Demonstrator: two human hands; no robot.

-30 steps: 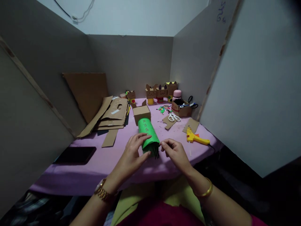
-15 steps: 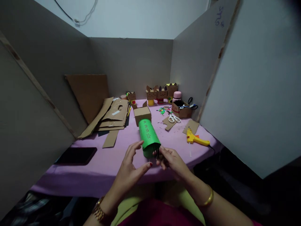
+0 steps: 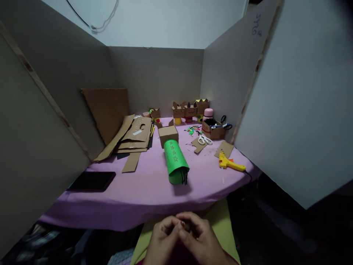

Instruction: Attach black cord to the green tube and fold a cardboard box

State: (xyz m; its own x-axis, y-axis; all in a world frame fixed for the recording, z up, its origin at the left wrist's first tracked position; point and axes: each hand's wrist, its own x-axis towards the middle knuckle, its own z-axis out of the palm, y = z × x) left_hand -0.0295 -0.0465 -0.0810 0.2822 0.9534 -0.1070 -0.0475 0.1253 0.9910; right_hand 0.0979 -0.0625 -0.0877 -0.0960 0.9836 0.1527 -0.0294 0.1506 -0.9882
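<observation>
Low in front of my body, off the table's front edge, my left hand [image 3: 164, 235] and my right hand [image 3: 198, 235] meet with fingertips pinched together. Whatever is between the fingers, if anything, is hidden. Nearest to them on the table lies a green paper tube [image 3: 175, 158] with a row of drawn stars along its top. Several thin black strips [image 3: 184, 176] stick out of its near end. Against its far end sits a cardboard box head [image 3: 168, 135] with pointed ears. Neither hand touches this figure.
A purple cloth [image 3: 154, 191] covers the table. At left are a dark tablet [image 3: 92, 181] and stacked cardboard [image 3: 136, 134]. At right lie a yellow glue gun [image 3: 231, 163], white scissors [image 3: 204, 140] and a cardboard tool box [image 3: 213, 131]. Finished-looking cardboard figures [image 3: 190, 110] stand at the back.
Both hands have left the green tube and the black strips, drawn back toward my body and come together. The tube figure stays in place on the table.
</observation>
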